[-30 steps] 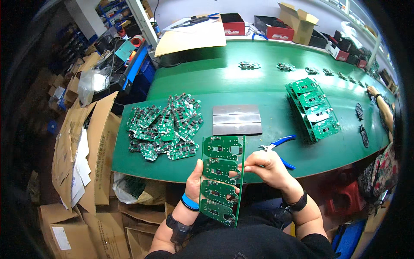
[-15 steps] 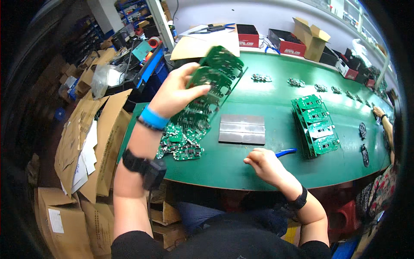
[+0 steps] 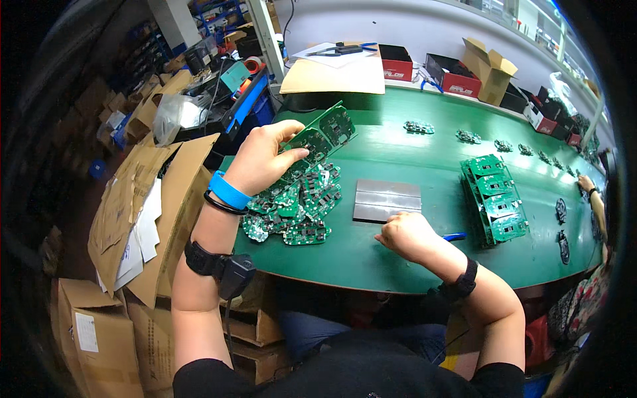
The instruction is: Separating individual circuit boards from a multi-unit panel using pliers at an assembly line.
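My left hand [image 3: 269, 152] grips a green circuit board panel [image 3: 337, 127] by its left part, thumb on the near face. The panel is tilted above a heap of separate circuit boards [image 3: 308, 199] on the green table. My right hand [image 3: 413, 237] is closed, fingers curled, just in front of a grey metal block [image 3: 387, 200] with grooves across it. Whatever those fingers may hold is hidden. Partly behind my right wrist lies a blue-handled tool [image 3: 454, 236]. Further right stands a stack of circuit board panels [image 3: 496, 199].
A row of small boards [image 3: 419, 127] runs along the far side of the green table [image 3: 371, 259]. Red boxes [image 3: 397, 65], a carton [image 3: 488, 69] and pliers on cardboard [image 3: 332, 81] stand behind. Another person's hand [image 3: 585, 183] reaches in at right. Cartons [image 3: 99, 331] stand at left.
The panel in my left hand has come down and turned, and more of the heap shows below it. My right hand stays closed near the metal block. The whole view has shifted slightly.
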`<action>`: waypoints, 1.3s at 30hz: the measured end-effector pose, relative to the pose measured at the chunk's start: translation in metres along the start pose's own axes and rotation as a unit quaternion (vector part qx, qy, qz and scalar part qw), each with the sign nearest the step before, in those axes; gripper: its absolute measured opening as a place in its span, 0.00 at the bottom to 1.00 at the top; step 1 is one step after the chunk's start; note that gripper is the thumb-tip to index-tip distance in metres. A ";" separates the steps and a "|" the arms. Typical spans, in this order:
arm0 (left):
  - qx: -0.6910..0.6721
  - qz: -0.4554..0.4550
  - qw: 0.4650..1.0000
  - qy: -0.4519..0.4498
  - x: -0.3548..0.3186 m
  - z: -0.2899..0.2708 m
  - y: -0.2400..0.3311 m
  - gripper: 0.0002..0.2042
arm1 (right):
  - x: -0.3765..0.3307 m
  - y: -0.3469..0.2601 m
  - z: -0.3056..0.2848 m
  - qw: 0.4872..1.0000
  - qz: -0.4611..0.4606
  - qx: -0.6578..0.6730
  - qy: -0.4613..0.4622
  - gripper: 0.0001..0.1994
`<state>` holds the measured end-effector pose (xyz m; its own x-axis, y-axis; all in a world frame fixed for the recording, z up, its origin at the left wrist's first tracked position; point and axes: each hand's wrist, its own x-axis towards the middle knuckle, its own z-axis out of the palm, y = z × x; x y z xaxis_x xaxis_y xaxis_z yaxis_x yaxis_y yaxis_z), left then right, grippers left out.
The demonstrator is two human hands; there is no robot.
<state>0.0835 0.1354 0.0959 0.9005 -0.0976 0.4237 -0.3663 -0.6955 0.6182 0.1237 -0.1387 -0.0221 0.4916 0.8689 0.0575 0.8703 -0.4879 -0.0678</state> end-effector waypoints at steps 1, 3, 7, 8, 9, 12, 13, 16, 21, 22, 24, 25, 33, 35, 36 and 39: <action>-0.003 0.000 1.000 0.001 -0.001 -0.001 0.000 0.13 | -0.001 0.002 0.001 1.000 0.011 0.003 -0.014 0.19; 0.005 0.004 1.000 -0.002 -0.002 -0.002 0.002 0.13 | -0.002 0.004 -0.003 0.998 0.026 0.019 -0.048 0.17; 0.047 0.032 0.998 -0.018 0.004 0.007 0.002 0.13 | -0.012 0.009 0.004 0.998 0.017 0.006 0.067 0.10; 0.093 0.041 0.994 -0.037 0.006 0.010 0.005 0.14 | -0.014 0.012 0.005 0.998 0.019 0.005 0.065 0.10; 0.105 0.055 0.992 -0.038 0.008 0.015 0.006 0.14 | -0.013 0.017 0.007 0.999 0.027 0.025 0.028 0.10; 0.178 0.074 0.980 -0.052 0.012 0.026 0.018 0.14 | -0.010 0.016 -0.008 0.996 0.055 0.030 -0.059 0.10; 0.179 0.081 0.979 -0.061 0.015 0.030 0.018 0.13 | -0.010 0.015 -0.013 0.991 0.074 0.015 -0.107 0.10; 0.213 0.102 0.969 -0.071 0.021 0.039 0.024 0.13 | -0.017 0.028 0.006 0.998 0.048 0.029 0.007 0.12; 0.266 0.131 0.952 -0.083 0.025 0.052 0.032 0.11 | -0.029 0.022 -0.011 0.989 0.082 0.073 0.104 0.14; 0.274 0.138 0.947 -0.095 0.025 0.057 0.032 0.10 | -0.032 0.017 -0.023 0.989 0.099 0.045 0.100 0.13; 0.300 0.161 0.932 -0.126 0.024 0.065 0.030 0.08 | -0.038 0.007 -0.034 0.951 0.048 0.010 0.306 0.09; 0.296 0.184 0.928 -0.133 0.021 0.068 0.033 0.08 | -0.037 -0.005 -0.050 0.932 0.049 -0.052 0.356 0.13; 0.275 0.254 0.919 -0.122 0.012 0.082 0.044 0.06 | -0.020 -0.012 -0.069 0.890 0.051 -0.116 0.439 0.19; 0.313 0.253 0.903 -0.150 0.008 0.083 0.051 0.10 | -0.019 -0.004 -0.058 0.909 0.040 -0.044 0.412 0.15; 0.314 0.252 0.903 -0.151 0.010 0.081 0.055 0.10 | -0.017 0.000 -0.054 0.924 0.028 0.026 0.381 0.11; 0.181 0.302 0.934 0.057 0.020 0.067 0.057 0.21 | -0.020 0.006 -0.055 0.895 0.063 0.048 0.439 0.06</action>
<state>0.0960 0.0464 0.0956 0.5162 -0.4885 0.7035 -0.6783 -0.7346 -0.0123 0.1207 -0.1638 0.0316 0.4570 0.3858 0.8014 0.8205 -0.5307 -0.2124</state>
